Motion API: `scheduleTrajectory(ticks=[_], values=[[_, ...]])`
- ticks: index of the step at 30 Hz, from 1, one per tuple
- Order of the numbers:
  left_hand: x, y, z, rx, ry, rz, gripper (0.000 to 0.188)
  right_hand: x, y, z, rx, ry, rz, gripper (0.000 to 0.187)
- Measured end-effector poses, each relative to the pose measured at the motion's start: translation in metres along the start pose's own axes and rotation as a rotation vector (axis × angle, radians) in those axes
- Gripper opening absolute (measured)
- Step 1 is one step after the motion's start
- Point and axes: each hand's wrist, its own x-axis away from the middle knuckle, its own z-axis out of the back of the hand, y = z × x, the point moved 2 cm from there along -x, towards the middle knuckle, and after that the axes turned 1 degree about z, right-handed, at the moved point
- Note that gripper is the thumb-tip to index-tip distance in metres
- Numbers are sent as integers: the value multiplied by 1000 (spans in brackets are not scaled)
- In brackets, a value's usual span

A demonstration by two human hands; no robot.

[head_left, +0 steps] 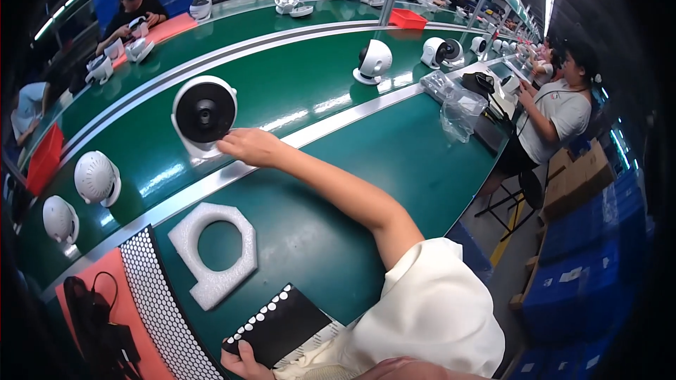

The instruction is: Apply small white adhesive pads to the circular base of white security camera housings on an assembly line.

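Note:
My right arm reaches out over the bench, and my right hand has its fingers closed at the lower right edge of a white camera with a round black front. This camera stands upright on the green conveyor belt. Low in the view, my left hand grips a black sheet edged with a row of round white stickers. Between the hands, a white foam ring lies flat on the green bench top.
More white cameras stand along the belt, left and right. A strip of white dots borders an orange mat holding black adapters. Plastic bags lie at right, near a seated person. Co-workers sit across the line.

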Motion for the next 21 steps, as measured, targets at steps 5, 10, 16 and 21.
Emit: scheduleTrajectory(ticks=[5,10,16,21], values=[[4,5,-9,60,82,-27,29,35,48,-30,-10,-142,-213,9],[3,-5,-8,64,54,-47,32,70,79,-24,111,-272,-374,35],[2,-6,-4,71,65,-10,30,67,77,-39,184,-463,-542,41],[-5,-3,-7,-16,178,-165,15,26,17,20,-10,-737,-738,42]])
